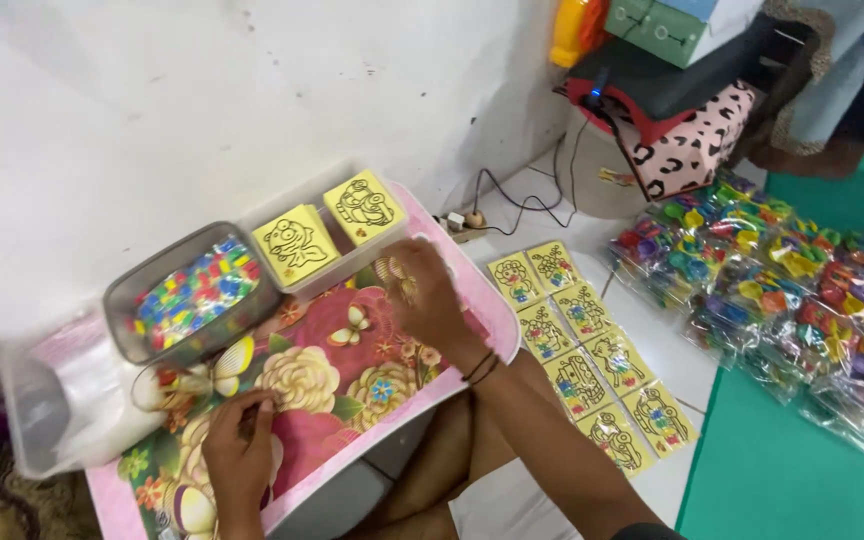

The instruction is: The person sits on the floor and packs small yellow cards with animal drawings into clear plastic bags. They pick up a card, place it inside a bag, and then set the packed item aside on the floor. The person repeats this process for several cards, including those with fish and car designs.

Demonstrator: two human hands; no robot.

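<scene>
Clear plastic sleeve (407, 270), small and see-through, is pinched in the right hand (430, 300), fingers curled on it over the far edge of the flowered tray (472, 345), just beside the clear box of yellow picture cards (330, 232), likely so cards are near to hand; left hand (240, 450) rests on the tray's near left corner, fingers closed around something thin, cannot tell what; grey tub of coloured bits (192, 292) sits at the far left corner; more yellow cards in rows (592, 355) lie off the tray's right edge, on the floor.

White wall (252, 70), pale tiled floor (652, 340) – green mat (782, 480) at right
</scene>
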